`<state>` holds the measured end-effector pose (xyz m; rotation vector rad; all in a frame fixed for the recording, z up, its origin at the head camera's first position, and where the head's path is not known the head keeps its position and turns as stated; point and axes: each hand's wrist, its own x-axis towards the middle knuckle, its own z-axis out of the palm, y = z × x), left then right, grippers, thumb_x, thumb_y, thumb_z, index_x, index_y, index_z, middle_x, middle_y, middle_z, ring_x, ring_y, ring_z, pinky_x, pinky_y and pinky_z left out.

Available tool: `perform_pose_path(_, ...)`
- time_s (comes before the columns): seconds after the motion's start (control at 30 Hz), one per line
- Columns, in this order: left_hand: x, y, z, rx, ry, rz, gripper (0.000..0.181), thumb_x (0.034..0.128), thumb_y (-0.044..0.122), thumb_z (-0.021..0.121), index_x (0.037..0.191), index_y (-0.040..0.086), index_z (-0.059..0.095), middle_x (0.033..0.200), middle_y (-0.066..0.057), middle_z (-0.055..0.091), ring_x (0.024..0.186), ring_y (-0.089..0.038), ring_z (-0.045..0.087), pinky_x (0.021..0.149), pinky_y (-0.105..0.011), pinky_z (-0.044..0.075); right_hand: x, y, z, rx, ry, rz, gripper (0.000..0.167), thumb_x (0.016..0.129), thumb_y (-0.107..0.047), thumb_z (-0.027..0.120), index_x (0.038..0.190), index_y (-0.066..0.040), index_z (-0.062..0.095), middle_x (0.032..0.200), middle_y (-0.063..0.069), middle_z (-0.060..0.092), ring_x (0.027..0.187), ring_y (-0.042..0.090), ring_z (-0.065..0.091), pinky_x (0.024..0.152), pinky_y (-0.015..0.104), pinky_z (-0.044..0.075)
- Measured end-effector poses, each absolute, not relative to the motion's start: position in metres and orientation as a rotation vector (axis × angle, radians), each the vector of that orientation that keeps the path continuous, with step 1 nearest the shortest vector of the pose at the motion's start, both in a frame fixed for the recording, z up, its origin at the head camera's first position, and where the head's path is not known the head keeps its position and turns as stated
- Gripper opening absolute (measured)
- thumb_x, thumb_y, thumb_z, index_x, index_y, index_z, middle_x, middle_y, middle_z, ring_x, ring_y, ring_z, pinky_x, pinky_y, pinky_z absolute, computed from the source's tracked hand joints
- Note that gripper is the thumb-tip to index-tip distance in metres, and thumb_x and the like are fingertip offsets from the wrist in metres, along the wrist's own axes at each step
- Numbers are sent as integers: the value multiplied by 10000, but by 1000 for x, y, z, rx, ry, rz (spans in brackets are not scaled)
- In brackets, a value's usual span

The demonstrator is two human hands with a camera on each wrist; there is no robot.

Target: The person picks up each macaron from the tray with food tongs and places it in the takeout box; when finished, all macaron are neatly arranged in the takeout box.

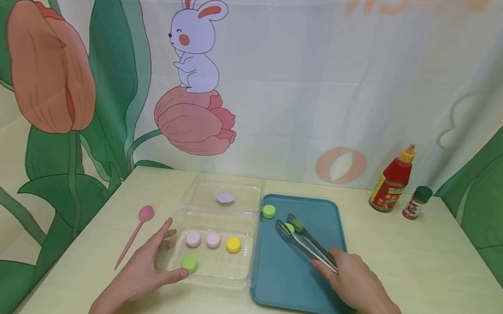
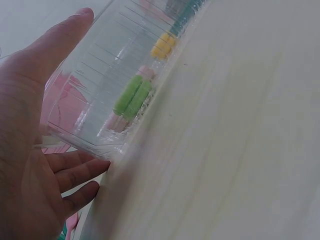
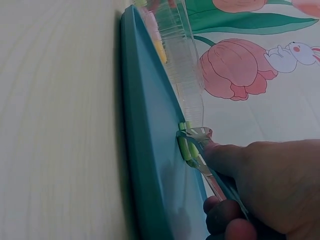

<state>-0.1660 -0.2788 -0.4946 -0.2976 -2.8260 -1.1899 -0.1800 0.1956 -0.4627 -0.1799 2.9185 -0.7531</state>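
Note:
My left hand (image 1: 143,267) is spread around the left front corner of a clear plastic container (image 1: 222,283), thumb along its front and fingers beside its left wall. Two pale pink macarons (image 1: 213,240), a yellow macaron (image 1: 233,245) and a green macaron (image 1: 189,263) lie inside the container. With my right hand (image 1: 355,281) I grip dark-tipped tongs (image 1: 306,250) over a blue tray (image 1: 285,279). The tong tips stand on either side of a green macaron (image 1: 289,227) on the tray; in the right wrist view they touch it. Another green macaron (image 1: 268,211) sits near the tray's back left corner.
The container's clear lid (image 1: 203,192) lies folded back, bearing a pale oval sticker (image 1: 225,197). A pink spoon (image 1: 146,213) lies at the left. A red sauce bottle (image 1: 393,182) and a green-capped jar (image 1: 415,204) stand at the back right, before a printed curtain (image 1: 285,80).

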Motion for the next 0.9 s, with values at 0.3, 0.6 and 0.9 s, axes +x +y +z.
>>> perform_pose_path(0.3,-166,-280,-497,-304,-2817,-1200,1319,832,562,968,1802,170,164,1722,-140,485,1503,-370,567,1246,-668,390,-179,196,-465,-286,2966,-771,331,1087,-411,727,976,-108,652,704,0,516,628,163,519,564,337,412)
perform_pose_path(0.6,-165,-280,-495,-304,-2819,-1211,1316,833,539,975,1799,151,170,1719,-154,486,1496,-383,571,1243,-677,384,-178,195,-464,-297,2976,-781,325,1100,-406,711,987,-110,642,678,-16,466,598,141,493,536,301,363)
perform_pose_path(0.9,-166,-281,-496,-296,-2826,-1205,1322,829,538,978,1800,159,165,1716,-154,489,1498,-386,567,1246,-687,378,-177,190,-448,-323,2956,-863,305,1107,-409,707,1026,-121,651,681,-26,469,578,122,472,503,258,328)
